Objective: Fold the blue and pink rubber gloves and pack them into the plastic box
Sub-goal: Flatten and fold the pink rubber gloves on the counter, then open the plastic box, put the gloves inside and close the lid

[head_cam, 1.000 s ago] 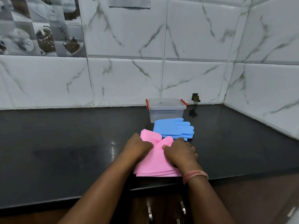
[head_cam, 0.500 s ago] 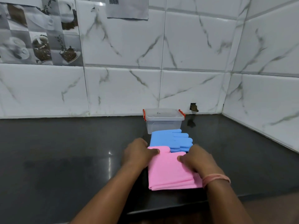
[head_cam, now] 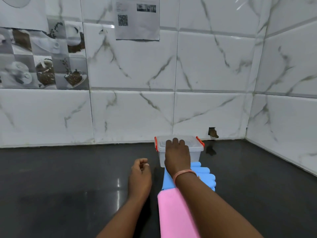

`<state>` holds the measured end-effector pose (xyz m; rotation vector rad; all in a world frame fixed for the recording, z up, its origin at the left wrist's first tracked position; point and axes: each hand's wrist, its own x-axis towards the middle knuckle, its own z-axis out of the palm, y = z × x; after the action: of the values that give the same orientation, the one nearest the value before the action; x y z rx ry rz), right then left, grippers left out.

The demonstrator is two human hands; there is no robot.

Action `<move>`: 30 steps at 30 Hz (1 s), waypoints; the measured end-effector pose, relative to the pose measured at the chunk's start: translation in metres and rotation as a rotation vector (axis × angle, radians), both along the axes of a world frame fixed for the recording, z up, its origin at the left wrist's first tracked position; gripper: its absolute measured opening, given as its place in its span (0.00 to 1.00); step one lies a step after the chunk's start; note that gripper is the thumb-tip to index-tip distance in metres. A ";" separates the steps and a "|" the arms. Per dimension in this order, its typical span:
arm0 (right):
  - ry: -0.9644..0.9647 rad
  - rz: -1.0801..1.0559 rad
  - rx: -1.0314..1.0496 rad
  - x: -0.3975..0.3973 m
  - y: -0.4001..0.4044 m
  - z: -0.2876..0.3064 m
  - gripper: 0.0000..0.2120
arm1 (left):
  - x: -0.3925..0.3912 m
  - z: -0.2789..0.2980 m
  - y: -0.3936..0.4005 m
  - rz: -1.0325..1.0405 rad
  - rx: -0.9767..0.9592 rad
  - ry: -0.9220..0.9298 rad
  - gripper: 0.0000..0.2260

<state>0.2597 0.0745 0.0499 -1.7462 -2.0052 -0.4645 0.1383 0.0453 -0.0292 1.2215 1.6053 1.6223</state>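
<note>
Dark glossy countertop (head_cam: 51, 186) against white marble-look wall tiles (head_cam: 214, 74); printed sheet with QR code (head_cam: 137, 18) taped above. Compared with half a second ago: both hands off the pink rubber gloves (head_cam: 173, 215), now lying flat and folded at the near edge, untouched. Right hand (head_cam: 177, 155) reached forward, palm down on the lid of the clear plastic box (head_cam: 197, 148) with orange latches, fingers draped over the top; resting on it or gripping it, cannot tell. Left hand (head_cam: 139, 176) pulled back to the left, loosely curled, holding nothing, hovering just over the counter well short of the box. Blue rubber gloves (head_cam: 205, 176) between box and pink pair, touching or overlapping the pink edge, partly hidden by the right wrist. Lid appears on; latch state unclear. Judgement: pink fold finished, blue pair seemingly folded too; shift from folding to packing. Likely next: unlatch and lift lid, left hand free to steady the box or take a latch. Nothing packed yet.
</note>
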 end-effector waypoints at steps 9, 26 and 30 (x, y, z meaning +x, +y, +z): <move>-0.080 0.229 0.160 -0.035 -0.001 0.006 0.14 | -0.009 -0.001 0.013 -0.026 0.050 -0.270 0.10; 0.060 0.591 0.252 -0.109 -0.192 -0.011 0.15 | -0.105 0.067 -0.144 0.042 0.074 -0.571 0.16; 0.031 0.741 0.085 -0.101 -0.193 -0.009 0.10 | -0.112 0.065 -0.155 0.128 0.017 -0.573 0.05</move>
<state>0.1583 -0.1184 0.0407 -0.8448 -2.3680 -0.2584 0.0263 -0.1099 0.0362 0.5820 1.3164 1.8502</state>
